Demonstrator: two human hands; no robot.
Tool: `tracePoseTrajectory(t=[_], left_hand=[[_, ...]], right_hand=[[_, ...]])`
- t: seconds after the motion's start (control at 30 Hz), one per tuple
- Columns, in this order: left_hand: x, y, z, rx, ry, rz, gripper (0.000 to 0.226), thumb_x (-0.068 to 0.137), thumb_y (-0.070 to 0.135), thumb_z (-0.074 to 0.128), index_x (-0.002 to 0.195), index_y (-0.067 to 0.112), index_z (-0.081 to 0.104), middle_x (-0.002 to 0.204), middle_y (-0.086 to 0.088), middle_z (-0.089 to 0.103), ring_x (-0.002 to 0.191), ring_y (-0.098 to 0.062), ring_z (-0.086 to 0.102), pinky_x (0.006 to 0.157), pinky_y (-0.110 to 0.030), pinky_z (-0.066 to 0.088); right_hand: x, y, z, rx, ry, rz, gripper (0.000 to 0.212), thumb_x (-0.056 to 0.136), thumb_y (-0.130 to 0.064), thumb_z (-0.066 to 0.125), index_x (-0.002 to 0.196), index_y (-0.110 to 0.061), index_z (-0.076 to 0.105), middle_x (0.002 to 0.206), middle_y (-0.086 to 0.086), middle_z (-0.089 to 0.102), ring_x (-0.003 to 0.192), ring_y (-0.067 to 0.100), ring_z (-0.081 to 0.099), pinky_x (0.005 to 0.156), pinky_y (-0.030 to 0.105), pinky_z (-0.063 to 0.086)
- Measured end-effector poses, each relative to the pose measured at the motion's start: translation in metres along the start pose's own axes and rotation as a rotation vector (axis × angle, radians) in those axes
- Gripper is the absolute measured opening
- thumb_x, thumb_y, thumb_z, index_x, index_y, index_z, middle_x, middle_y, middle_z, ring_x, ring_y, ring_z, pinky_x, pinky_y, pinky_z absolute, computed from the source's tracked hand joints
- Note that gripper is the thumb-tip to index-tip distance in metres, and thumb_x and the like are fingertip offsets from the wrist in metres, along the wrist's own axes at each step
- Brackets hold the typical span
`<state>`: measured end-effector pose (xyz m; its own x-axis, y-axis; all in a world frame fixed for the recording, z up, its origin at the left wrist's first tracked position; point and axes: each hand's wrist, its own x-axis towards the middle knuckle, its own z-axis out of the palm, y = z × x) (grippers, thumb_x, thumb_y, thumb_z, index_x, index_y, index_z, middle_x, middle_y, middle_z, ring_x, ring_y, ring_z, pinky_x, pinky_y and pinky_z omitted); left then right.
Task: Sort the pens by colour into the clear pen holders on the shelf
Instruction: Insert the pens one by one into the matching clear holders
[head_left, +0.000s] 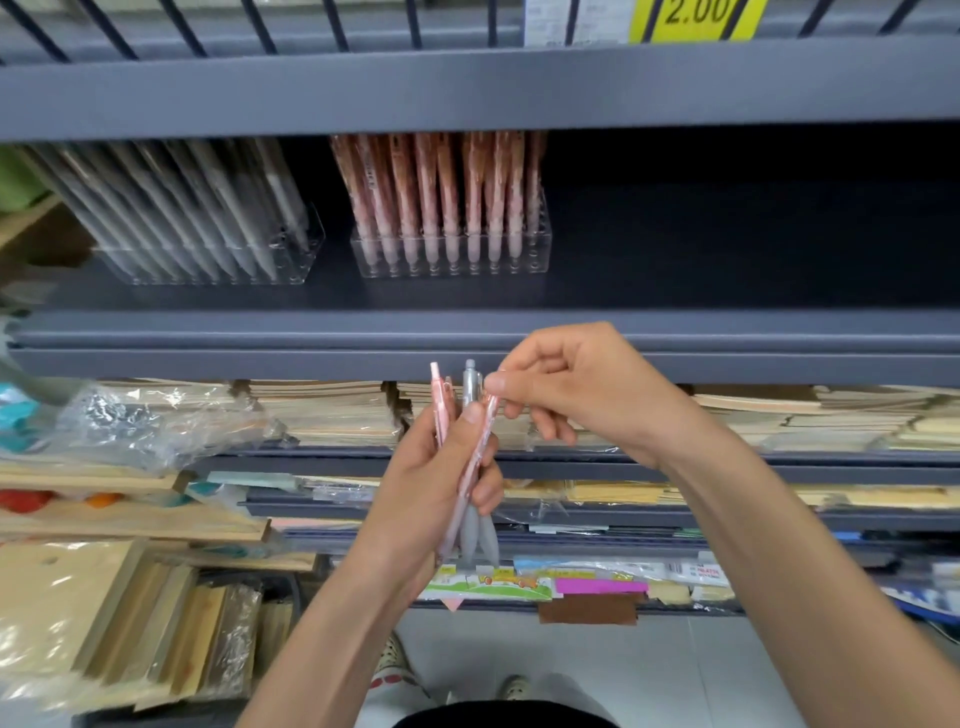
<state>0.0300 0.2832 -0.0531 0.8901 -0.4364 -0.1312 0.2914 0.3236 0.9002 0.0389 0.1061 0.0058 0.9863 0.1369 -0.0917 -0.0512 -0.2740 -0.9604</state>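
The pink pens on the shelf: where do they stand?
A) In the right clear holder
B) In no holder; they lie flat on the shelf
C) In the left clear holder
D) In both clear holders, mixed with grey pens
A: the pink pens stand upright in the right holder, while the left holder contains only grey pens.

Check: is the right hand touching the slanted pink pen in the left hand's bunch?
Touching. The head view shows the right hand pinching the top of the pink pen between thumb and forefinger; the left hand grips its lower part.
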Motion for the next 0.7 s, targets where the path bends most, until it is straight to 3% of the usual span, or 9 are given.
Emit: tracePoseTrajectory(t=[0.2, 0.4, 0.57, 0.7], left_hand=[[0.003, -0.004, -0.007, -0.030, -0.078, -0.062, 0.037, 0.091, 0.050, 0.064, 0.105, 0.015, 0.066, 0.073, -0.003, 0.052, 0.047, -0.012, 0.037, 0.044, -0.022, 0.037], [0.005, -0.001, -0.009, 0.038, -0.043, -0.043, 0.043, 0.083, 0.057, 0.072, 0.096, 0.018, 0.064, 0.067, 0.002, 0.049, 0.045, -0.010, 0.036, 0.043, -0.020, 0.036], [0.005, 0.001, -0.009, 0.004, 0.017, -0.055, 0.025, 0.098, 0.038, 0.055, 0.093, 0.014, 0.058, 0.066, 0.000, 0.050, 0.045, -0.011, 0.034, 0.043, -0.022, 0.035], [0.005, 0.003, -0.014, -0.084, 0.007, -0.092, 0.019, 0.095, 0.025, 0.044, 0.107, 0.010, 0.043, 0.068, -0.001, 0.050, 0.042, -0.011, 0.032, 0.040, -0.022, 0.034]], right_hand=[[-0.002, -0.002, -0.014, 0.173, 0.131, -0.082, 0.011, 0.093, -0.007, 0.062, 0.094, 0.004, 0.066, 0.081, 0.020, 0.069, 0.060, 0.022, 0.064, 0.050, 0.026, 0.053], [-0.005, 0.002, 0.003, 0.336, 0.236, -0.077, 0.015, 0.092, -0.010, 0.065, 0.104, -0.002, 0.067, 0.081, 0.015, 0.071, 0.066, 0.020, 0.067, 0.059, 0.026, 0.056], [-0.005, -0.001, 0.006, 0.298, 0.212, -0.049, 0.019, 0.088, -0.005, 0.068, 0.106, -0.003, 0.065, 0.075, 0.010, 0.072, 0.064, 0.017, 0.068, 0.060, 0.022, 0.056], [0.006, -0.019, -0.022, 0.335, 0.485, -0.180, 0.020, 0.091, 0.000, 0.060, 0.110, -0.008, 0.062, 0.087, 0.009, 0.073, 0.078, 0.020, 0.072, 0.072, 0.025, 0.059]])
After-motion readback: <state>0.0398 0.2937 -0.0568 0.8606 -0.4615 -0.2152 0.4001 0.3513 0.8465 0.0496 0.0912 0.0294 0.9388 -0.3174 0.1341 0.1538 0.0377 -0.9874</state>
